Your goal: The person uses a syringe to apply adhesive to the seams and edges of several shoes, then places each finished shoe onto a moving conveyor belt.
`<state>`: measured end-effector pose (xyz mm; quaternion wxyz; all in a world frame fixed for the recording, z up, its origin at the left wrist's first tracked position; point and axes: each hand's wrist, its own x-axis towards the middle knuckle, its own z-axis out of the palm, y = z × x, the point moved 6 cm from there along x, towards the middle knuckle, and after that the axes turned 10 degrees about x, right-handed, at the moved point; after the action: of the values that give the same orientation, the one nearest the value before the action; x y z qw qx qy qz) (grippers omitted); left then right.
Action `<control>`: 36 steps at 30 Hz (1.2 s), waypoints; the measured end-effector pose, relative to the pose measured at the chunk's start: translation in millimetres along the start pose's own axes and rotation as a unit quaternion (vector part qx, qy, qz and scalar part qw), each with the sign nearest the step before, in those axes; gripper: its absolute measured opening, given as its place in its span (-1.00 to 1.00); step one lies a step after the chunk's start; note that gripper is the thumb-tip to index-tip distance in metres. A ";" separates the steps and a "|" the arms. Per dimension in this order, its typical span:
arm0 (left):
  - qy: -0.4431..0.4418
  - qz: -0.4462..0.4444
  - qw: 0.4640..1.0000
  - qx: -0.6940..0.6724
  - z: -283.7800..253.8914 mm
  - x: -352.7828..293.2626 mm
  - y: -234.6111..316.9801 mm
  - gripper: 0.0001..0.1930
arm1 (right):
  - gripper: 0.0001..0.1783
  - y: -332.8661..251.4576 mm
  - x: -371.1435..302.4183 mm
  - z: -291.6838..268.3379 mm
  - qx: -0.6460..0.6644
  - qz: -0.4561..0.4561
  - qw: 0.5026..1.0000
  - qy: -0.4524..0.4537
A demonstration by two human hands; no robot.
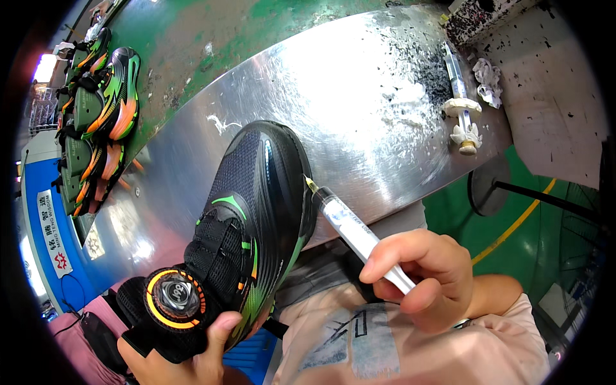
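Note:
My left hand (204,360) is closed round the heel end of a black sneaker (240,186) with green and orange trim, its thumb pressed to the side. The sneaker's toe points away from me, over the metal table. A round dial with an orange ring (174,299) sits by its ankle opening. In my right hand (430,276) is a syringe (353,228) with white contents, gripped between thumb and fingers. Its yellow-based needle tip (310,183) meets or nearly meets the sole edge on the toe's right side.
Several similar sneakers on green shoe lasts (96,115) stand at the far left. Another syringe (459,90), smeared white, lies at the far right of the metal table (282,83), beside crumpled tissue (487,82). Dark residue spots the table there. A blue machine (48,218) stands left.

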<state>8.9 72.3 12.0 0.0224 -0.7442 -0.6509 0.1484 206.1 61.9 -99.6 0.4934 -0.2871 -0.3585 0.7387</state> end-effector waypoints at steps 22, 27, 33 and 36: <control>-0.052 -0.046 0.996 -0.052 6.7 8.2 9.7 -0.66 | -0.48 5.6 -20.8 27.5 -0.211 -0.084 0.971 -0.078; -0.083 -0.135 0.985 -0.073 1.1 -14.8 -0.5 -0.58 | -0.52 8.7 -29.4 45.2 -0.222 -0.083 0.963 -0.127; -0.088 -0.222 0.951 -0.198 22.7 -22.9 -30.4 -0.53 | -0.49 2.2 -30.3 41.1 -0.262 -0.091 0.944 -0.177; 0.008 -0.200 0.907 -0.370 40.8 -5.4 -60.7 -0.66 | -0.54 -33.6 -3.5 25.4 -0.375 -0.191 0.899 -0.123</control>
<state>-60.3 69.7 -12.1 -0.2200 -0.5542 -0.7942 -0.1170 205.1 61.0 -57.3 0.4329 -0.2837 -0.7144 0.4709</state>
